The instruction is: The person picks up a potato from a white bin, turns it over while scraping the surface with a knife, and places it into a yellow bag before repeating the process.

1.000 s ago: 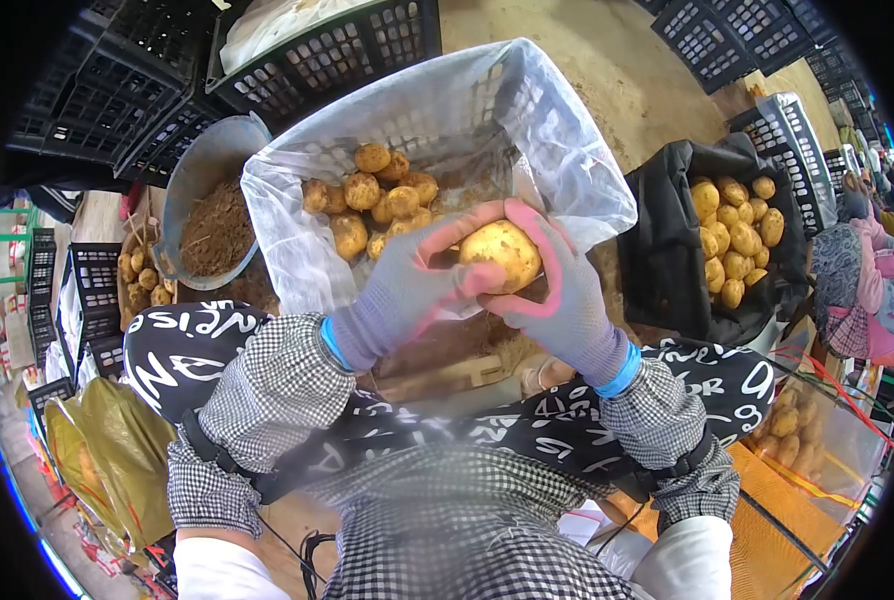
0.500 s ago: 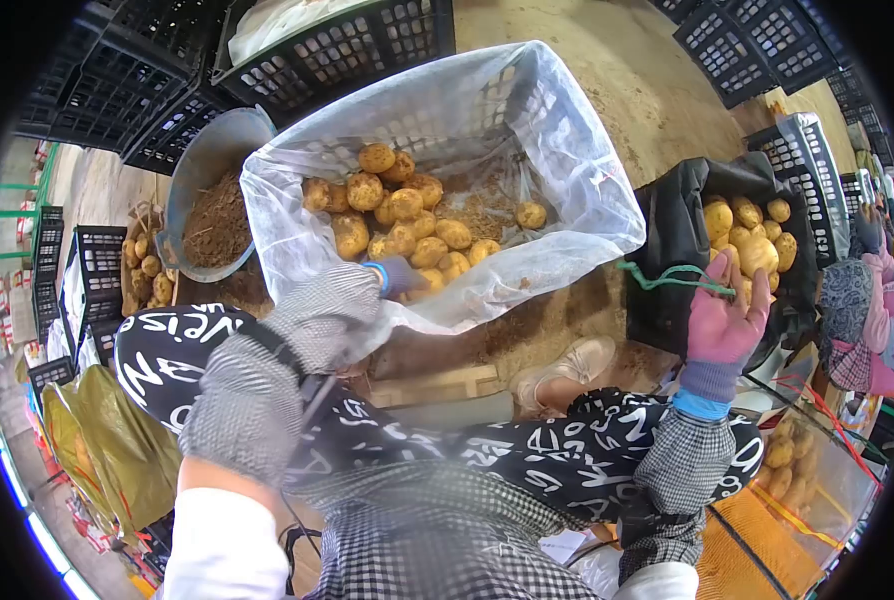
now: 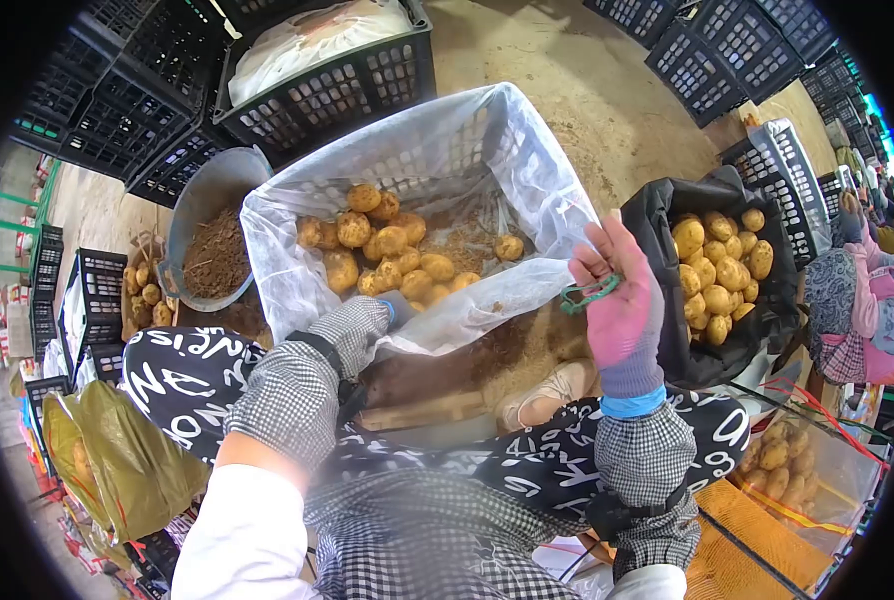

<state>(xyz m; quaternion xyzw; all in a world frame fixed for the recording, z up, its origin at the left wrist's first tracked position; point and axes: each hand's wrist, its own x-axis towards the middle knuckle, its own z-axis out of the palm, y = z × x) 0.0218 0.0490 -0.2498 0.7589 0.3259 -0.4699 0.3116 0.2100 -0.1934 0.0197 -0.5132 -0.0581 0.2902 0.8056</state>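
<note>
My left hand (image 3: 400, 309), in a greyish glove and mostly hidden by its checked sleeve, is at the near left rim of the crate with the white liner (image 3: 427, 340). Whether it grips the liner is hidden. Inside the crate lies a heap of soil-dusted potatoes (image 3: 392, 240), with a single potato (image 3: 508, 247) apart on the right. My right hand (image 3: 622, 300), in a pink glove, is palm up by the crate's right corner, fingers loosely bent and apart. A green cord (image 3: 592, 292) loops by its fingers. Right of it, a black-lined container (image 3: 657, 215) holds many potatoes (image 3: 717, 270).
A grey bucket (image 3: 252, 170) of soil stands left of the crate. Black crates (image 3: 352, 85) stand behind, with more stacked at upper left (image 3: 117, 80) and upper right (image 3: 707, 60). Bagged potatoes (image 3: 782, 460) sit at lower right. Another person (image 3: 852, 310) is at far right.
My right hand has moved left from over the black-lined container to the lined crate's corner, the green cord moving with it. My left hand stays at the near rim. The view has shifted slightly.
</note>
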